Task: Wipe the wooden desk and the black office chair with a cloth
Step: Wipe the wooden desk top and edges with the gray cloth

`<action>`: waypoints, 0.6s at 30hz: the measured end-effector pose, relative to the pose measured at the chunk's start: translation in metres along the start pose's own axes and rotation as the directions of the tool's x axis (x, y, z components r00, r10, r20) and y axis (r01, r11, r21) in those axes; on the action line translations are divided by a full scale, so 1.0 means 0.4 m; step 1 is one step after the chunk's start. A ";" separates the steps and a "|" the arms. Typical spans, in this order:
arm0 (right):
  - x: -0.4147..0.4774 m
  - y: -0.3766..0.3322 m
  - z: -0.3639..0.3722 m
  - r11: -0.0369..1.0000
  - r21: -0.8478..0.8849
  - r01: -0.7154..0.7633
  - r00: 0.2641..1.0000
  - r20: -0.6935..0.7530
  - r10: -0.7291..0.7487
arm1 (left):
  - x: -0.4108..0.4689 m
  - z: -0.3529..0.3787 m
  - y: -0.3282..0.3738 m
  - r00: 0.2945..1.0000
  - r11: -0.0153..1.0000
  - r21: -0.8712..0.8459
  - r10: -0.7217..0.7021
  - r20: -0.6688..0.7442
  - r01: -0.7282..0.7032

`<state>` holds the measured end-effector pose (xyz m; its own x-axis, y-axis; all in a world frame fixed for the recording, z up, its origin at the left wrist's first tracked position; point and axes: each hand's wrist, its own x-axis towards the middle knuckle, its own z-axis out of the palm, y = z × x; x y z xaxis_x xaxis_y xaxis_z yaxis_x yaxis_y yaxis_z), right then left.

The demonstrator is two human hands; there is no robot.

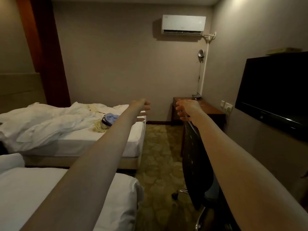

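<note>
From the head camera, both bare arms reach straight forward across a dim hotel room. The left hand [142,110] hangs in the air past the foot corner of the far bed [106,140], its fingers loosely spread, holding nothing. The right hand [189,108] has its fingers loosely curled and is also empty, just above the top edge of the black office chair [197,157]; I cannot tell whether it touches the backrest. The chair stands on the patterned carpet [158,147] beside the right wall, below a wall-mounted television [275,90]. The wooden tabletop [213,108] sits in the far right corner, beyond the chair and partly behind the right hand. A blue cloth [111,118] and a yellowish cloth [99,127] lie on the far bed among rumpled white sheets, well apart from both hands.
</note>
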<state>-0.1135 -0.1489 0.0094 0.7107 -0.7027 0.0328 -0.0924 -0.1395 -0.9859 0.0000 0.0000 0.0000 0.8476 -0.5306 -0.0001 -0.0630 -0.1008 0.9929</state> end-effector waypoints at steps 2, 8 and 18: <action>0.040 0.000 0.006 1.000 -0.022 0.000 1.000 -0.007 0.000 | 0.038 0.002 -0.009 1.000 1.000 0.003 -0.003 -0.016 0.003; 0.232 0.005 0.016 0.999 -0.047 0.024 1.000 -0.019 -0.025 | 0.208 0.021 -0.017 0.999 1.000 0.020 -0.002 -0.035 0.002; 0.582 0.004 0.012 0.995 -0.094 0.041 0.999 -0.031 -0.045 | 0.537 0.106 0.041 0.998 0.996 0.057 0.068 -0.009 -0.067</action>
<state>0.0553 -0.3094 0.0148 0.6922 -0.7170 0.0817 -0.1278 -0.2333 -0.9640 0.1585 -0.1514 0.0114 0.8464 -0.5282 0.0682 -0.1498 -0.1132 0.9822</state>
